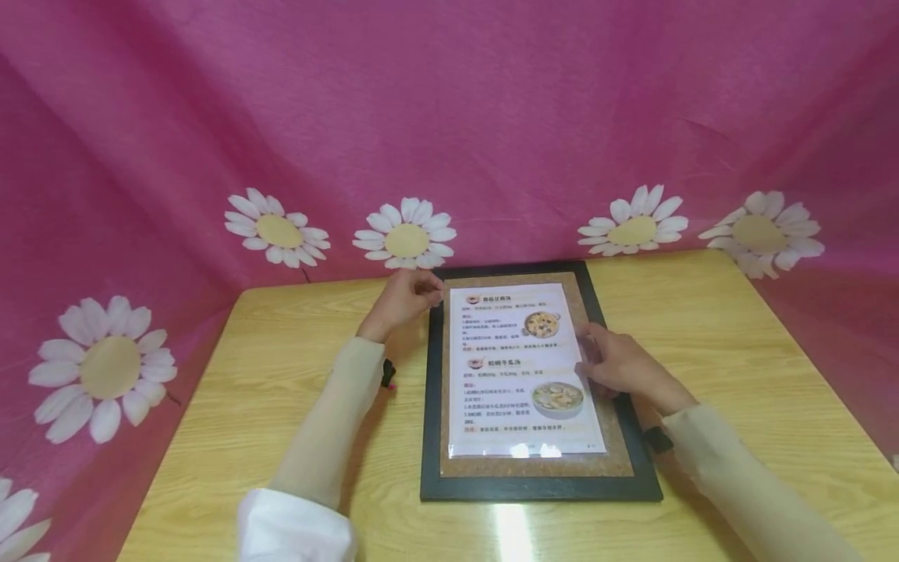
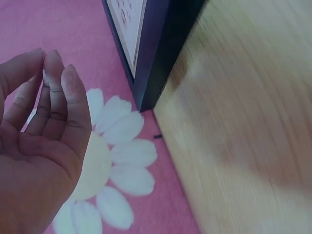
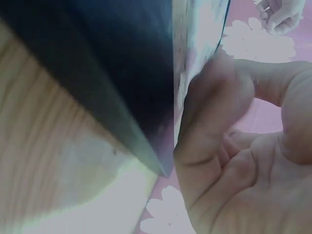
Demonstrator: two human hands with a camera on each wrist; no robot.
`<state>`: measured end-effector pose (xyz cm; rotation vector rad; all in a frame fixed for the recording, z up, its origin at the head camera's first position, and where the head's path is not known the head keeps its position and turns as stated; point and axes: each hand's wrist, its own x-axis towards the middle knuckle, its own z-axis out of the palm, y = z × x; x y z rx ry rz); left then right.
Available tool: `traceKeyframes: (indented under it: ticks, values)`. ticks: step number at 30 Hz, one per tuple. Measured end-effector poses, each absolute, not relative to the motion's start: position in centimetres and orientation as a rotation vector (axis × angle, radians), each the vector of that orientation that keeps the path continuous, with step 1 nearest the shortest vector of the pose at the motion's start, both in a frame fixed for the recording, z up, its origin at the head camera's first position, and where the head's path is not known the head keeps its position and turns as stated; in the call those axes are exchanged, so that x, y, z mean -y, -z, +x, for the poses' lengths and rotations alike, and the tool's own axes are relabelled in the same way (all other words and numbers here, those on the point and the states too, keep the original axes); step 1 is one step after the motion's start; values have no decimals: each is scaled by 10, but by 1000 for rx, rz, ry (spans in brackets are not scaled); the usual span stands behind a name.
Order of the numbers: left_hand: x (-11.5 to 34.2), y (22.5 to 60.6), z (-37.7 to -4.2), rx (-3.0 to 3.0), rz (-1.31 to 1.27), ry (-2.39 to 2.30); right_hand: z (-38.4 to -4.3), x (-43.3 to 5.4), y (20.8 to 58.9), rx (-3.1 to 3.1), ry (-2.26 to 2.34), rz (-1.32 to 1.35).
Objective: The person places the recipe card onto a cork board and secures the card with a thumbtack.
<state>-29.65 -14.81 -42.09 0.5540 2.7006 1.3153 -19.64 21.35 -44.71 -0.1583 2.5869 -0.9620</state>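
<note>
A laminated recipe sheet (image 1: pixel 513 373) with two soup pictures lies on a cork board (image 1: pixel 485 467) edged by a black frame (image 1: pixel 541 489). My left hand (image 1: pixel 403 300) is by the frame's upper left corner. In the left wrist view, that hand (image 2: pixel 48 136) has its thumb tip against the forefinger, fingers loosely bent, and nothing shows in it. My right hand (image 1: pixel 618 361) touches the sheet's right edge, thumb overlapping the margin. Its bent fingers (image 3: pixel 204 112) rest along the sheet in the right wrist view, with the black frame beside them.
The frame lies on a light wooden table (image 1: pixel 232 437), its top reaching the far edge. A pink cloth (image 1: pixel 477 125) with white daisies (image 1: pixel 406 238) hangs behind and around the table. Both wrists wear dark bands (image 1: pixel 658 439).
</note>
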Motion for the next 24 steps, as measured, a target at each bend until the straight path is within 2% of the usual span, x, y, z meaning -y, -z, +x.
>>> traceKeyframes:
  ticks: [11,24]
  values:
    - [128,432,-330,-2695,410,-1334,-201,-247,452,-2826,788,-184]
    - [109,449,-350,-2724,299,-1178,-189,-266,464,-2666,1029,-260]
